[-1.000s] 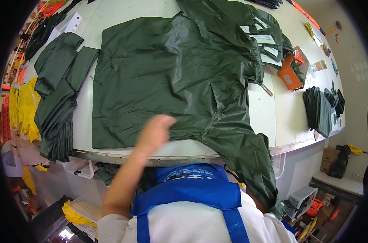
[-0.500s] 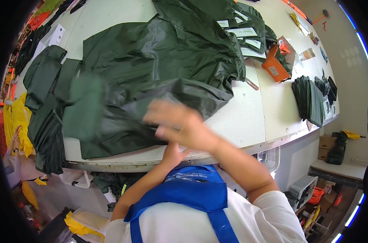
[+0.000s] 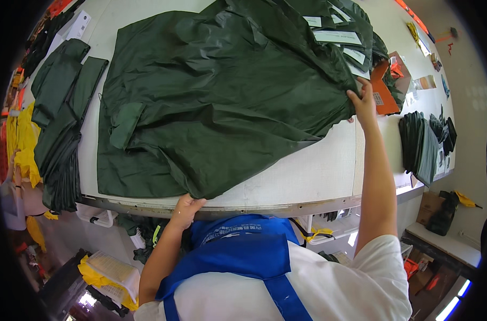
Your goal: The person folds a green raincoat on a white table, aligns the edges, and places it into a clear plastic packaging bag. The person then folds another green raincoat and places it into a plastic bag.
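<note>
A dark green rain garment point(image 3: 227, 80), smooth and waterproof-looking, lies spread over the white worktable point(image 3: 286, 179) with folds across its near half. On its left part sits a small loose flap point(image 3: 127, 125). At the table's front edge my left hand point(image 3: 185, 210) is closed on the garment's near corner, thumb and fingers pinching the cloth. Farther right, with the arm stretched out, my right hand point(image 3: 365, 101) grips the garment's right edge between thumb and fingers. Between the two hands the near edge runs in a slanting line.
Folded green garments point(image 3: 61, 128) are piled at left; more packs with white labels point(image 3: 337, 37) lie at the back right. An orange box point(image 3: 382, 93) and a green bundle point(image 3: 417, 144) stand at right. Another person's arm point(image 3: 16, 179) shows at far left, by yellow cloth point(image 3: 24, 142).
My right hand has swung from the near middle to the garment's right edge and grips it. My left hand has shifted left, holding the near corner. Grey patches are gone; the blurred flap lies still.
</note>
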A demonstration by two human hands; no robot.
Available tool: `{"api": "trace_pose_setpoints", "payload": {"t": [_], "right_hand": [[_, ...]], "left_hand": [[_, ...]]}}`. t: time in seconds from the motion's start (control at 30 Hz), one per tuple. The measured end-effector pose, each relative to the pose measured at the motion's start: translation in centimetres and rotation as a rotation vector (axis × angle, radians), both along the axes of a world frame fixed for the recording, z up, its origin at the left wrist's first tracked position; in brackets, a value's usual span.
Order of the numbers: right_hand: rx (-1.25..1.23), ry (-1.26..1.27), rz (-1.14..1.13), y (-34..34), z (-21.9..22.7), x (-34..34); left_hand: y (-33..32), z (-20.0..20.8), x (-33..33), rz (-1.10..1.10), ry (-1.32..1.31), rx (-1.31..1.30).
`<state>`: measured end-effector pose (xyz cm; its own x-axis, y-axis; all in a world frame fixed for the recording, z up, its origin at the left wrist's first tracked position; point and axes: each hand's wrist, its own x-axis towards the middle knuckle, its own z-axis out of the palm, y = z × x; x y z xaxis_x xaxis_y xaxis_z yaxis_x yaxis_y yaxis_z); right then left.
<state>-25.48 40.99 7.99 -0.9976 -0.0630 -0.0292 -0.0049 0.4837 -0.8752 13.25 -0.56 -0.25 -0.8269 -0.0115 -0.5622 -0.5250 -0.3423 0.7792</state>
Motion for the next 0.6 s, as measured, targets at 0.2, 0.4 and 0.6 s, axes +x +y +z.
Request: {"api": "trace_pose_setpoints", "payload": {"t": [0.2, 0.4, 0.6], "right_hand": [[0.63, 0.394, 0.313, 2.0, -1.6, 6.6], [0.86, 0.485, 0.545, 0.5, -3.8, 9.6], [0.796, 0.414, 0.637, 1.5, -5.3, 6.8]], "left_hand": [[0.9, 0.2, 0.1, -0.066, -0.159, 0.13], [-3.8, 1.6, -5.0, 0.497, -0.153, 0.238], [-4.7, 4.1, -8.6, 0.701, 0.201, 0.251]]}}
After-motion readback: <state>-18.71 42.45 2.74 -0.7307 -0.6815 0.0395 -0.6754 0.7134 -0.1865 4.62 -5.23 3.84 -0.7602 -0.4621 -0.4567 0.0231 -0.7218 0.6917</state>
